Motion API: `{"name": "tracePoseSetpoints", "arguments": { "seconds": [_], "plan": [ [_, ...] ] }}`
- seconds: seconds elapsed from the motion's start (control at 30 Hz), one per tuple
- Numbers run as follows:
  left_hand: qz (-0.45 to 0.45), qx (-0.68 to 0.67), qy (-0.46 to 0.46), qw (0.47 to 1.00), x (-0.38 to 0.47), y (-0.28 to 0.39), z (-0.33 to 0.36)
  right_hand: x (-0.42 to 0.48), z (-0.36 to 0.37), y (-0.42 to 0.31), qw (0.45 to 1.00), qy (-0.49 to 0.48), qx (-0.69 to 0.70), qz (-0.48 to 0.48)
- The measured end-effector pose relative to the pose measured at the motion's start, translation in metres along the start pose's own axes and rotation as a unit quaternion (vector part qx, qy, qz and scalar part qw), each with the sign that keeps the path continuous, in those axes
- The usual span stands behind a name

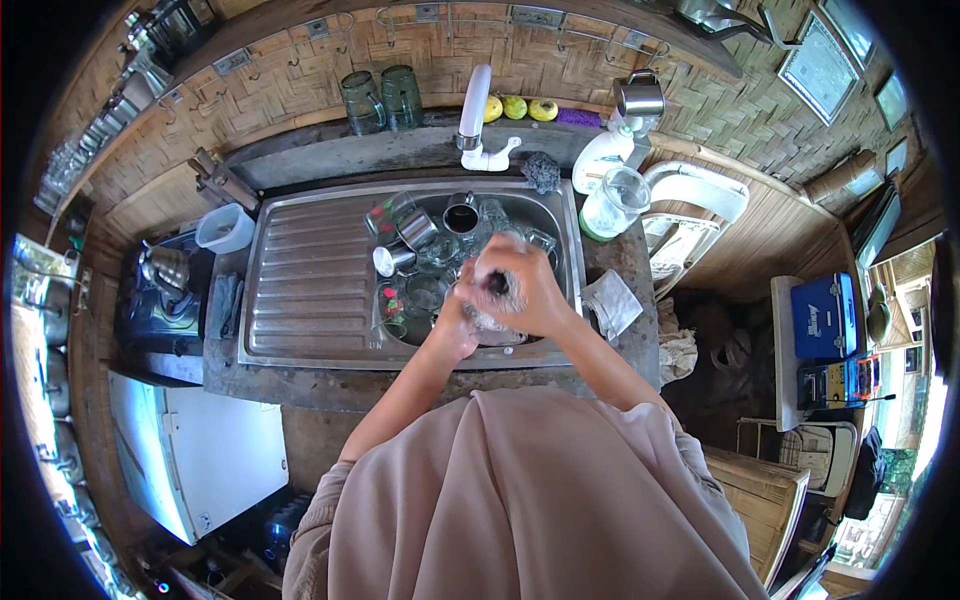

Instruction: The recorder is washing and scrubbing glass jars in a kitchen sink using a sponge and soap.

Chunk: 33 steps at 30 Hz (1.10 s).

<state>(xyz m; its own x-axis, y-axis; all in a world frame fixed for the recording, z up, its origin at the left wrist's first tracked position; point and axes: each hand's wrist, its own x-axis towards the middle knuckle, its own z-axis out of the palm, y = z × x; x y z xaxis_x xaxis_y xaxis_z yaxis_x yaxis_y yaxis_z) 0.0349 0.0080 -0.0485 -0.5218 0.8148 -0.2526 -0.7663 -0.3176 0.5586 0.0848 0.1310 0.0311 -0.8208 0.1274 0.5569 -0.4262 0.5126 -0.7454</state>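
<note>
Above the near edge of the steel sink, my right hand curls around a dark, mesh-like scrubber. My left hand is close against it, cupped on what looks like a clear glass, mostly hidden by my fingers and foam. Beneath and beyond my hands, the basin holds several drinking glasses, a steel mug, another steel mug lying on its side, and a dark-looking mug. A patterned glass leans at the basin's upper left corner.
The ribbed drainboard lies left of the basin. Behind stand a white faucet, two green glass mugs and a dark scouring pad. At right are a white bottle, a clear plastic jar and a folded cloth.
</note>
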Motion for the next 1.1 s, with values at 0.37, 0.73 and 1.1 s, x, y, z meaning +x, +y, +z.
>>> {"name": "tracePoseSetpoints", "arguments": {
  "seconds": [0.37, 0.73, 1.1],
  "plan": [
    [0.028, -0.056, 0.061, 0.996, 0.005, 0.022, 0.023, -0.022, 0.015, 0.009, 0.977, 0.189, -0.015, 0.096],
    [0.213, 0.045, -0.003, 0.976, 0.016, 0.025, 0.030, -0.030, 0.032, 0.020, 0.658, 0.290, 0.548, 0.427],
    [0.238, 0.408, -0.156, 0.868, 0.008, 0.026, 0.027, -0.035, 0.024, 0.029, 0.667, 0.291, 0.601, 0.330]
  ]
}}
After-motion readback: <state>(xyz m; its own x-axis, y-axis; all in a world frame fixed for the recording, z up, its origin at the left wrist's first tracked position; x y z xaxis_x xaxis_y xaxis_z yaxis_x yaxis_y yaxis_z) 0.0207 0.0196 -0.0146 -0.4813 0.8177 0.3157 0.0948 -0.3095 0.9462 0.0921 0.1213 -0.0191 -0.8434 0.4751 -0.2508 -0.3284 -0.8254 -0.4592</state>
